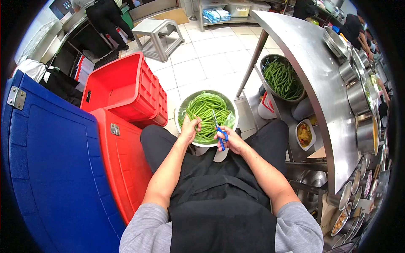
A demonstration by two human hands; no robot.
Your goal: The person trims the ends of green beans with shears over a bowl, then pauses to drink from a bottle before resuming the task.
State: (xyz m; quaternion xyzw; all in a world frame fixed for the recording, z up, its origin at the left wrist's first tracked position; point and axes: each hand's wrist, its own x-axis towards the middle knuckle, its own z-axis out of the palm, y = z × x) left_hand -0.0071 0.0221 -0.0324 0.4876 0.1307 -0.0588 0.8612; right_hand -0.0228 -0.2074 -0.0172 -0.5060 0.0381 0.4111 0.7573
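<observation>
A wide metal bowl [233, 105] between my knees holds a heap of long green beans [206, 105], with clear plastic showing around them. At the left side of the heap, my left hand [191, 127] is closed on some green beans. My right hand [229, 140] grips blue-handled scissors [216, 120] at the bowl's near right side. Their blades point up over the beans, and the handles are around my fingers. Whether the blades touch a bean is too small to tell.
Red crates [122, 90] and blue and red lidded boxes [55, 160] stand at the left. A grey stool [157, 36] is ahead. On the right, a steel table [308, 71] has a basket of green beans [282, 78] beneath it. People stand in the background.
</observation>
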